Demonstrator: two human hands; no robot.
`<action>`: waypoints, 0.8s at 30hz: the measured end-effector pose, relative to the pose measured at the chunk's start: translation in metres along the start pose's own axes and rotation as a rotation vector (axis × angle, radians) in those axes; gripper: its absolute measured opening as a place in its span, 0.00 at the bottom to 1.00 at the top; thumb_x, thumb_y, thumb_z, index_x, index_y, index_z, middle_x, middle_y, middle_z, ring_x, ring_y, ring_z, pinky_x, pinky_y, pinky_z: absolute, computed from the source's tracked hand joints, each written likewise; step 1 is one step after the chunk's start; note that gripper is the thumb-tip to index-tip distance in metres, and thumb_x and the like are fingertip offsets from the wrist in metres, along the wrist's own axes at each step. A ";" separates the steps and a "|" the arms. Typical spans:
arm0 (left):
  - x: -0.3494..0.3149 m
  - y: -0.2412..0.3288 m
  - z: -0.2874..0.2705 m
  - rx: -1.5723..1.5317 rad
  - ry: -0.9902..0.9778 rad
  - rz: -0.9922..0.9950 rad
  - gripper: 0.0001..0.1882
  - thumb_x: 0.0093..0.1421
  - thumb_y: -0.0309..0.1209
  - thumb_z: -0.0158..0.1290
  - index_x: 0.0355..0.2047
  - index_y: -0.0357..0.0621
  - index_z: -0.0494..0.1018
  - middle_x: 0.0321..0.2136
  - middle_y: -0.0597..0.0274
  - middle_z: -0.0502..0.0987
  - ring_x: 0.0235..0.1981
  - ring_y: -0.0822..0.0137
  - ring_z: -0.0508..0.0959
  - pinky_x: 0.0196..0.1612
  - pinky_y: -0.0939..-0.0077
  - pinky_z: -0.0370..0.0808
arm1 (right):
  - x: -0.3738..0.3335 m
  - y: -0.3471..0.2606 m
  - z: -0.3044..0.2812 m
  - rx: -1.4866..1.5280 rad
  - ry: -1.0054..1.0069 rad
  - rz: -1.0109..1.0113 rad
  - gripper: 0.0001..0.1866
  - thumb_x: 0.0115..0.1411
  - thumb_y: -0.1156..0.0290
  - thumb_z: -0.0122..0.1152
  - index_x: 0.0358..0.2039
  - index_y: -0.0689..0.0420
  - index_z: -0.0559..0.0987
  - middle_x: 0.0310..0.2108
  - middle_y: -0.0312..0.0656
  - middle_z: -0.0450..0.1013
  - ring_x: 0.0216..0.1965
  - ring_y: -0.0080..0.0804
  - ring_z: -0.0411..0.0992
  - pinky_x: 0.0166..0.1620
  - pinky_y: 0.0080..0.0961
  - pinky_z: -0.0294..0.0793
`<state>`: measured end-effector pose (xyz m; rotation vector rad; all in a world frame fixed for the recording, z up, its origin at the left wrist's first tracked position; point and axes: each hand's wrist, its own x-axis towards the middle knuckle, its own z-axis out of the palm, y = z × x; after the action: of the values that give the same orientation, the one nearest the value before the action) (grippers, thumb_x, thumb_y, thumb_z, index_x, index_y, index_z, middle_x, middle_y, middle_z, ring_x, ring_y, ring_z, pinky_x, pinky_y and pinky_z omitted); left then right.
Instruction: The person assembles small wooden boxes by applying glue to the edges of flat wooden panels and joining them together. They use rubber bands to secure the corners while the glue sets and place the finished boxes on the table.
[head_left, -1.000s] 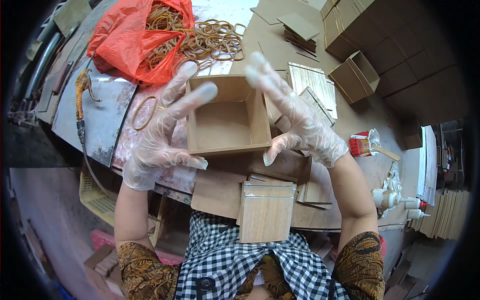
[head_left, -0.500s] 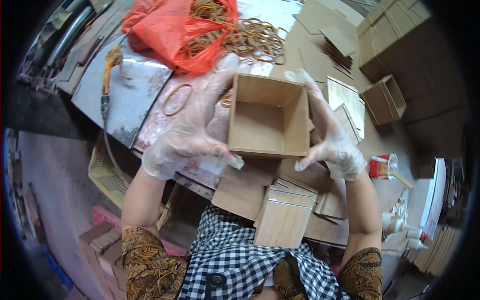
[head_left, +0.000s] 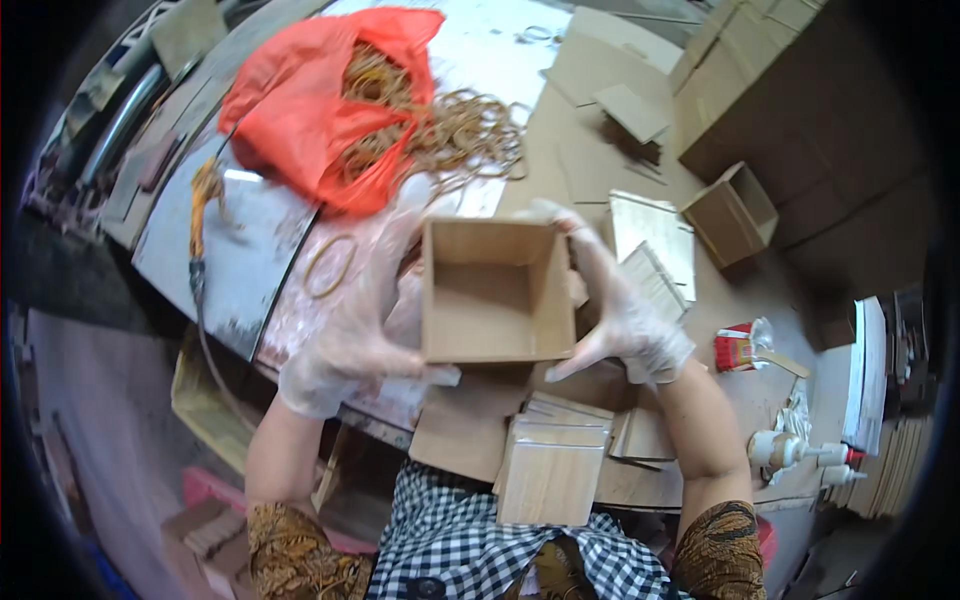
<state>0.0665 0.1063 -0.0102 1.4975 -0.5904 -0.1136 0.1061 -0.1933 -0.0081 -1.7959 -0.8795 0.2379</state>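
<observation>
Both hands wear thin, translucent plastic gloves and flank a square, open-topped brown fibreboard box (head_left: 490,300) at mid-view, its hollow side facing the camera. Left hand (head_left: 365,345): spread wide, fingers reaching up along the box's left side, thumb stretched under its lower left corner. Right hand (head_left: 620,325): also spread, fingertips by the upper right corner, thumb at the lower right corner. Image blurred here; cannot tell how firmly either hand presses the walls, or whether the box rests on the table (head_left: 740,290).

Surroundings: beyond the left hand, a red plastic bag (head_left: 270,130) spills a heap of tan rubber bands (head_left: 470,135); one loose band loop (head_left: 310,275) lies left of that hand. Further left, a yellow-handled tool (head_left: 200,220) with a cord. Nearer the body, a stack of flat pale wood panels (head_left: 550,480) overhangs the table edge. Right of the box, a pale slatted wood panel (head_left: 650,225), partly covered by a smaller one; beyond it, a second brown box (head_left: 725,220). Far right: a red-and-white packet (head_left: 735,348) with a flat wooden stick, and white plastic bottles (head_left: 775,450). The right hand hides part of the table beside the box.
</observation>
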 end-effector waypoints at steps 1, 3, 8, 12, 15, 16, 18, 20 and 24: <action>0.002 0.003 0.004 -0.032 0.017 -0.015 0.72 0.30 0.38 0.78 0.71 0.36 0.43 0.69 0.52 0.51 0.71 0.58 0.50 0.72 0.64 0.43 | 0.004 -0.010 -0.001 0.012 -0.044 0.043 0.82 0.21 0.52 0.88 0.71 0.63 0.42 0.72 0.47 0.45 0.73 0.39 0.41 0.73 0.36 0.36; 0.005 0.010 0.010 -0.091 0.056 -0.049 0.74 0.29 0.39 0.78 0.71 0.37 0.43 0.69 0.53 0.52 0.71 0.58 0.50 0.72 0.64 0.43 | -0.002 -0.017 0.000 0.118 -0.004 0.122 0.83 0.21 0.52 0.87 0.72 0.63 0.41 0.73 0.47 0.43 0.74 0.38 0.39 0.73 0.36 0.36; 0.011 0.008 0.008 -0.067 0.021 -0.027 0.80 0.26 0.43 0.79 0.72 0.43 0.36 0.71 0.56 0.50 0.71 0.60 0.51 0.72 0.63 0.44 | -0.007 -0.013 0.000 0.077 0.024 0.121 0.86 0.18 0.53 0.86 0.72 0.62 0.36 0.74 0.45 0.37 0.75 0.36 0.31 0.74 0.36 0.32; 0.006 0.012 0.009 -0.042 0.051 -0.097 0.78 0.23 0.40 0.79 0.71 0.38 0.42 0.71 0.54 0.48 0.71 0.59 0.48 0.72 0.65 0.43 | -0.009 -0.015 0.005 0.252 -0.019 0.208 0.80 0.29 0.51 0.85 0.73 0.57 0.37 0.74 0.53 0.34 0.75 0.39 0.30 0.73 0.34 0.34; -0.001 0.013 0.006 -0.027 0.054 -0.180 0.78 0.22 0.34 0.79 0.72 0.37 0.40 0.71 0.54 0.47 0.72 0.61 0.48 0.72 0.66 0.43 | -0.008 -0.020 0.003 0.260 -0.038 0.325 0.85 0.19 0.50 0.85 0.73 0.56 0.38 0.74 0.47 0.37 0.75 0.37 0.31 0.74 0.37 0.32; -0.002 0.014 0.006 -0.039 0.063 -0.218 0.79 0.22 0.32 0.79 0.72 0.37 0.40 0.71 0.55 0.47 0.72 0.61 0.47 0.72 0.67 0.43 | -0.008 -0.021 0.001 0.194 -0.055 0.321 0.84 0.19 0.50 0.86 0.73 0.56 0.39 0.74 0.47 0.38 0.75 0.38 0.32 0.74 0.37 0.33; 0.000 0.018 0.011 -0.233 0.068 -0.295 0.79 0.22 0.29 0.79 0.72 0.36 0.39 0.71 0.55 0.47 0.72 0.63 0.47 0.72 0.68 0.43 | -0.006 -0.024 -0.004 0.062 -0.088 0.311 0.83 0.20 0.50 0.86 0.73 0.57 0.40 0.74 0.49 0.39 0.75 0.39 0.34 0.74 0.37 0.35; 0.003 0.021 0.012 -0.313 0.054 -0.336 0.79 0.23 0.28 0.79 0.71 0.35 0.39 0.71 0.55 0.47 0.72 0.63 0.47 0.72 0.68 0.44 | -0.004 -0.028 -0.007 0.020 -0.109 0.324 0.82 0.22 0.50 0.86 0.72 0.58 0.41 0.73 0.50 0.41 0.74 0.40 0.36 0.73 0.37 0.37; 0.007 0.019 0.004 -0.160 -0.053 -0.326 0.78 0.24 0.29 0.79 0.71 0.33 0.38 0.70 0.54 0.48 0.71 0.64 0.47 0.72 0.68 0.45 | -0.003 -0.028 -0.010 -0.114 -0.122 0.263 0.78 0.29 0.50 0.85 0.71 0.63 0.42 0.71 0.58 0.47 0.73 0.44 0.44 0.72 0.33 0.46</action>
<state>0.0653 0.1017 0.0099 1.4274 -0.3657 -0.4441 0.0966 -0.1982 0.0201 -2.0206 -0.7519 0.4784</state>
